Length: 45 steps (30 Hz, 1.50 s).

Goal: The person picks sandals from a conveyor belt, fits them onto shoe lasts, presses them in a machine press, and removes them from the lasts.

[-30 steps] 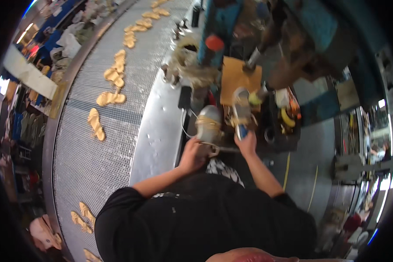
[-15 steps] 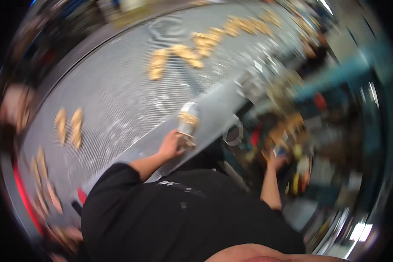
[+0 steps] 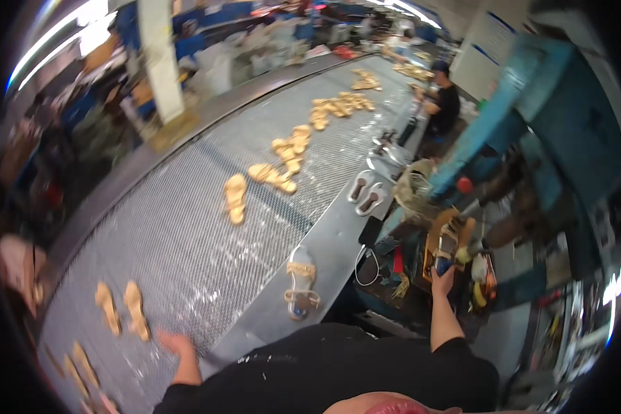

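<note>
Head view: I see the left hand (image 3: 177, 346), grip spread and empty, nearer a tan sandal (image 3: 136, 312) lying just left of it on the belt (image 3: 179, 228), long axis pointing forward; the right hand (image 3: 443, 280) clasps a strapped shoe (image 3: 447, 243).

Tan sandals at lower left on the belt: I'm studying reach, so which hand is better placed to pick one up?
Probably the left hand: it looks open and empty, close to the tan sandals. The right hand is farther off, holding another sandal.
</note>
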Motion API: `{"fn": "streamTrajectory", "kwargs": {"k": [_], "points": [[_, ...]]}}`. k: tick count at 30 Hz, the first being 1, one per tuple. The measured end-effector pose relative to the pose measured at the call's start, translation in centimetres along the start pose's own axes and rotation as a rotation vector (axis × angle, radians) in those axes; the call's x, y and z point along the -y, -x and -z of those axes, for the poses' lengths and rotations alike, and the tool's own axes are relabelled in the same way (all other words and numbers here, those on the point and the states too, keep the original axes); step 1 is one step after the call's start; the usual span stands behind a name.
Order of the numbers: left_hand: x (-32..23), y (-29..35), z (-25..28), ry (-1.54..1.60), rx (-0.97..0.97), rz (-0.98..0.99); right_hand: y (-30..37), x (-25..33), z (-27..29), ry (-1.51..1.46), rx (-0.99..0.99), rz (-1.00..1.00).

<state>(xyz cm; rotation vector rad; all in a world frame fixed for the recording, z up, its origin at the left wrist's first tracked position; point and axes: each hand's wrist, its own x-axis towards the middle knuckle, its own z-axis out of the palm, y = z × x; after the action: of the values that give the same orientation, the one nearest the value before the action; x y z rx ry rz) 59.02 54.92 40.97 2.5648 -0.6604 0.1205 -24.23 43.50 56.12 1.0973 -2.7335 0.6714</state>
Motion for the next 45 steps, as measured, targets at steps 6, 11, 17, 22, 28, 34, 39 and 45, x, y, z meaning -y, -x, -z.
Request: {"fn": "streamTrajectory", "kwargs": {"k": [6, 11, 17, 22, 28, 34, 39, 45], "points": [[6.0, -14.0, 3.1, -0.356, 0.243, 0.561, 0.3, 0.4, 1.2, 0.012, 0.050, -0.182], [0.5, -15.1, -2.1, -0.417, 0.254, 0.334, 1.7, -0.3, -0.7, -0.031, -0.122, -0.228], [-6.3, -11.0, -3.5, 0.666, 0.462, -0.016, 8.4, 6.1, 0.5, -0.045, -0.126, -0.290], [-11.3, -0.6, -6.8, 1.682, 1.163, 0.681, 16.8, 8.4, 5.6, -0.303, -0.013, -0.117], [-31.3, 19.2, 9.2, 1.143, 2.343, 0.027, 20.9, 15.9, 5.8, -0.916, 0.279, 0.052], [-37.9, 19.2, 4.1, 1.695, 1.969, 0.553, 20.8, 18.3, 10.3, -1.093, 0.691, 0.426], [-38.2, 18.5, 3.2, 1.451, 1.766, 0.243, 20.9, 13.9, 12.3, -1.072, 0.898, 0.572], [-38.7, 35.7, 5.8, 1.134, 1.925, -0.777, 19.9, 10.1, 12.0, -0.853, 0.661, 0.221]]}}
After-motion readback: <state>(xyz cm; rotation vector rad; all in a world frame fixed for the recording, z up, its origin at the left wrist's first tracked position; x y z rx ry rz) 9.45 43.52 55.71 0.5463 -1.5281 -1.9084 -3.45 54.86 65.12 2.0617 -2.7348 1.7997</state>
